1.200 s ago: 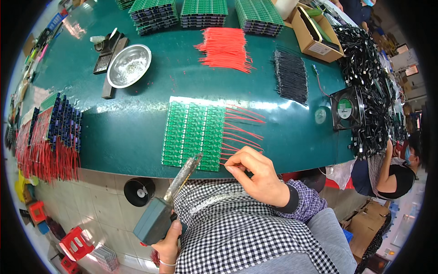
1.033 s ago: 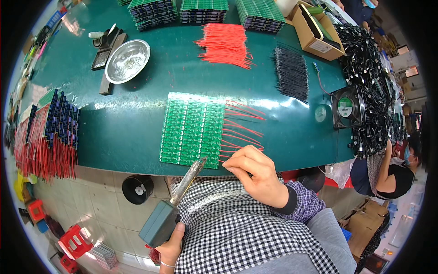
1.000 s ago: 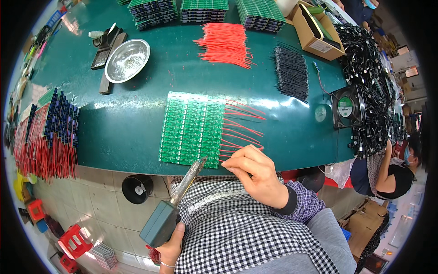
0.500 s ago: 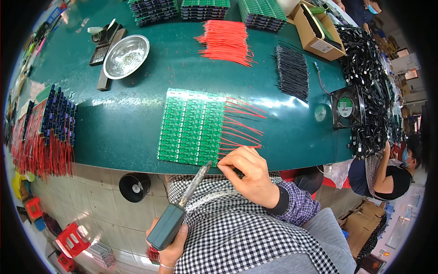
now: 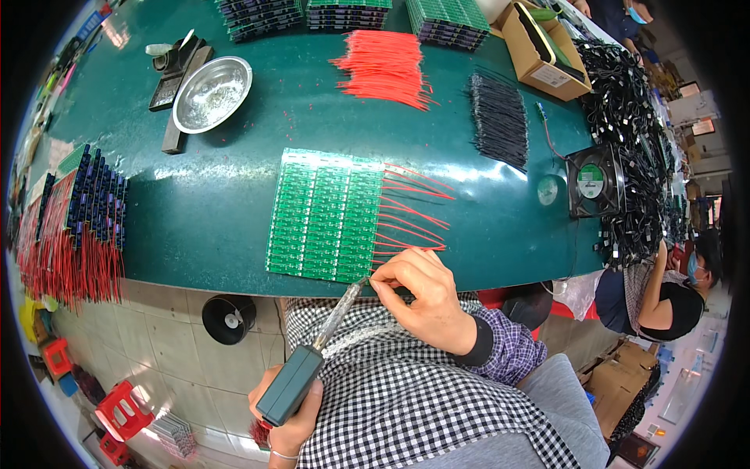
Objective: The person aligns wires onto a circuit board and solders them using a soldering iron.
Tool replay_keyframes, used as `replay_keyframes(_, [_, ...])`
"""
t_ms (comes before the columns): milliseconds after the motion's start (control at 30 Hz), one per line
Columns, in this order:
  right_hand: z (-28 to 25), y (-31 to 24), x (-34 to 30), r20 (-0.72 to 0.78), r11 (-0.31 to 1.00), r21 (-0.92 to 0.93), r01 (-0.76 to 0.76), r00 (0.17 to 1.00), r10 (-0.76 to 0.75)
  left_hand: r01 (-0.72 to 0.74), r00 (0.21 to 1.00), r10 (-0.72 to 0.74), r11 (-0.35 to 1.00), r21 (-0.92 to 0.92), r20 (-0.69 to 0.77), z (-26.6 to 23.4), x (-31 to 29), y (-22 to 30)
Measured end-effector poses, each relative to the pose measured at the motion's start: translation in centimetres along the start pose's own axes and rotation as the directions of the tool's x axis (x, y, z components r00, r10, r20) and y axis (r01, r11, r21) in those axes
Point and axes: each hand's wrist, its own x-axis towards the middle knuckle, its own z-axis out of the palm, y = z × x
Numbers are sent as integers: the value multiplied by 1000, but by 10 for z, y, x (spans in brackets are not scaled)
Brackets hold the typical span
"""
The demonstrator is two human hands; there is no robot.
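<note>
A green circuit board panel [image 5: 324, 215] lies near the front edge of the green table [image 5: 203, 219], with red wires [image 5: 414, 215] fanning out from its right side. My left hand [image 5: 293, 426] grips the grey handle of a soldering iron [image 5: 312, 359], whose tip touches the panel's near right corner. My right hand [image 5: 418, 289] pinches a red wire end right beside that tip.
Loose red wires [image 5: 383, 66] and black wires [image 5: 498, 121] lie further back, with a metal bowl [image 5: 211, 94], stacked green boards [image 5: 449, 16], a cardboard box [image 5: 539, 51] and a small fan [image 5: 594, 181]. Boards with red wires [image 5: 74, 227] pile at left. Another person [image 5: 664, 293] sits at right.
The iron's tip has slid right along the panel's near edge to its right corner, meeting the wire in my right hand. My left hand has shifted its hold on the handle.
</note>
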Motion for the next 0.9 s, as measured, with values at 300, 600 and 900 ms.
replay_keyframes(300, [0,0,-1,0,1000,-4,-8,1000,8,-115,993,113,990,78,30,-2,3,4])
replay_keyframes(600, [0,0,-1,4,1000,-5,-10,1000,10,-41,999,43,997,60,-22,-5,-11,-25])
replay_keyframes(900, [0,-3,2,-4,1000,0,-23,1000,23,-73,991,80,995,62,-110,0,3,-22])
